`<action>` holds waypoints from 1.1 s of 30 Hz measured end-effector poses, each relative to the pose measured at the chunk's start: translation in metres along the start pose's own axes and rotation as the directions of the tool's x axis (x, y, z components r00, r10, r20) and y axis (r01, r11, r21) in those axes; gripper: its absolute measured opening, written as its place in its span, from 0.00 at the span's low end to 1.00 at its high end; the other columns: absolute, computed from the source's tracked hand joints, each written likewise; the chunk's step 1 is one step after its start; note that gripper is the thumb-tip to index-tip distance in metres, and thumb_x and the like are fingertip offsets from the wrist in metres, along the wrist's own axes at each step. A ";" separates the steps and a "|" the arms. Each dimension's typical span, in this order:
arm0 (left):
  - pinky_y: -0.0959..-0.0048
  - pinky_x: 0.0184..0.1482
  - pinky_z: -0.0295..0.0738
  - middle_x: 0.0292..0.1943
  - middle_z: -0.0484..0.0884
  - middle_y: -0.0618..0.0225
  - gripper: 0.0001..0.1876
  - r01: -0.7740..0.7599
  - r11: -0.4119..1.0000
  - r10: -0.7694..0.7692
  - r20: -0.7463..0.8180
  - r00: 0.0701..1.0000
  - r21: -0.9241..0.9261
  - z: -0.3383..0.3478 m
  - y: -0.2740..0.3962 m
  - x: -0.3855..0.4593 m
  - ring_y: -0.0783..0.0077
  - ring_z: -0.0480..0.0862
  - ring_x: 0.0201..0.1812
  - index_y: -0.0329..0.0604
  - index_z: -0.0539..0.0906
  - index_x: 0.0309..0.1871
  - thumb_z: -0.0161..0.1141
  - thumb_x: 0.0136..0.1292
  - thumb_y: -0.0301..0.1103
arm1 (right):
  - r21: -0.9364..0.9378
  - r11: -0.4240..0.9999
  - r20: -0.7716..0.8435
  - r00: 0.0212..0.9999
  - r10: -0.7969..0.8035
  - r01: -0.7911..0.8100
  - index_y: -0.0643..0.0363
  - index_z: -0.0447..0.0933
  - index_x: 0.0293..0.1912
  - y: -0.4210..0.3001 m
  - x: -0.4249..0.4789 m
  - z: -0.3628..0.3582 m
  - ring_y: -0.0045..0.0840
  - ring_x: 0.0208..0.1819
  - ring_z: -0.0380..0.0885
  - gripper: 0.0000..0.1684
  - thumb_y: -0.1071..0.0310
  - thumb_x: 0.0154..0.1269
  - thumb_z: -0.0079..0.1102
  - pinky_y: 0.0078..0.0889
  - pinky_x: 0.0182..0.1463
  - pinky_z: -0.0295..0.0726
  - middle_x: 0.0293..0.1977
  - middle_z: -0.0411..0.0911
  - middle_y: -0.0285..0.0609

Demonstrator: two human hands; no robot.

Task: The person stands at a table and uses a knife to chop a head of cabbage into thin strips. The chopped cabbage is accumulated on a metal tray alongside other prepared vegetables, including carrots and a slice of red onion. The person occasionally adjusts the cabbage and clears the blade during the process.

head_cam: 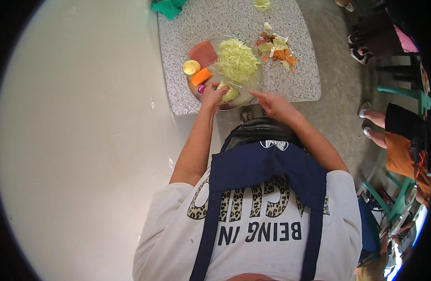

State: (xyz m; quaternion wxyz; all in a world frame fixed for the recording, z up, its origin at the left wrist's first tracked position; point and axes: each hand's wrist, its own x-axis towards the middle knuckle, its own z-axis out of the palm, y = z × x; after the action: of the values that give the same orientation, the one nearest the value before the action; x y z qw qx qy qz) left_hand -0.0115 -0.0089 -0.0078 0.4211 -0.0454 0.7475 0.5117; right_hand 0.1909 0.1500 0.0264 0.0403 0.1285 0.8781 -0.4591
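Note:
My left hand [212, 95] grips a cut wedge of cabbage [231, 93] at the near side of a round metal tray [246, 97]. My right hand [279, 108] is just off the tray's right rim, its index finger stretched toward the cabbage. It appears closed around a knife, whose thin pale blade [240, 86] is faint against the metal; the handle is mostly hidden. Beyond the wedge lies a heap of shredded cabbage [237, 60]. Along the tray's left side sit a pink slab of meat [203, 54], a peeled potato [191, 67], a carrot piece [200, 77] and a purple onion [201, 89].
Peelings and cabbage scraps [279, 48] lie on the speckled table [299, 82] right of the tray. A cabbage leaf [262, 4] and a green cloth [170, 7] are at the far side. A pale wall [89, 123] borders the left. People and green chairs [399, 92] stand at right.

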 end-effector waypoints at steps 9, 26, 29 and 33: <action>0.60 0.31 0.86 0.42 0.80 0.55 0.17 -0.012 0.995 0.012 0.004 1.000 -0.095 0.003 0.003 -0.009 0.63 0.85 0.38 0.35 0.72 0.49 0.65 0.60 0.27 | 0.066 0.997 -0.169 0.985 0.039 -0.028 0.41 0.66 0.68 0.006 0.003 -0.026 0.47 0.46 0.79 0.28 0.68 0.70 0.50 0.44 0.51 0.78 0.46 0.80 0.52; 0.60 0.31 0.86 0.43 0.79 0.56 0.17 -0.012 0.997 0.011 -0.015 1.000 -0.082 0.003 -0.003 -0.001 0.62 0.84 0.40 0.37 0.72 0.48 0.65 0.59 0.28 | 0.035 0.996 -0.088 0.993 -0.075 0.078 0.41 0.68 0.66 0.004 0.004 0.008 0.45 0.38 0.79 0.28 0.68 0.68 0.51 0.45 0.44 0.78 0.34 0.78 0.52; 0.60 0.32 0.86 0.44 0.79 0.56 0.17 0.003 0.997 -0.004 -0.016 1.000 -0.082 0.004 0.000 -0.003 0.61 0.84 0.41 0.38 0.72 0.48 0.65 0.59 0.27 | 0.038 0.998 -0.049 0.998 -0.049 0.051 0.43 0.67 0.68 0.003 0.002 0.010 0.44 0.41 0.79 0.31 0.72 0.67 0.53 0.40 0.47 0.78 0.40 0.80 0.51; 0.60 0.32 0.87 0.44 0.79 0.56 0.17 0.011 0.997 -0.013 -0.028 1.000 -0.071 0.005 0.002 -0.004 0.61 0.84 0.41 0.38 0.72 0.49 0.65 0.60 0.27 | 0.044 0.999 -0.046 0.998 -0.031 0.033 0.43 0.67 0.68 -0.002 0.001 0.010 0.43 0.41 0.79 0.30 0.71 0.68 0.52 0.41 0.47 0.78 0.38 0.79 0.52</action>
State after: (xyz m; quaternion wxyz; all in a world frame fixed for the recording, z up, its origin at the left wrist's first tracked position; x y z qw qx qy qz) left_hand -0.0069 -0.0054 -0.0041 0.4115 -0.0719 0.7347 0.5345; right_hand 0.1894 0.1412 0.0225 0.0103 0.1257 0.8703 -0.4760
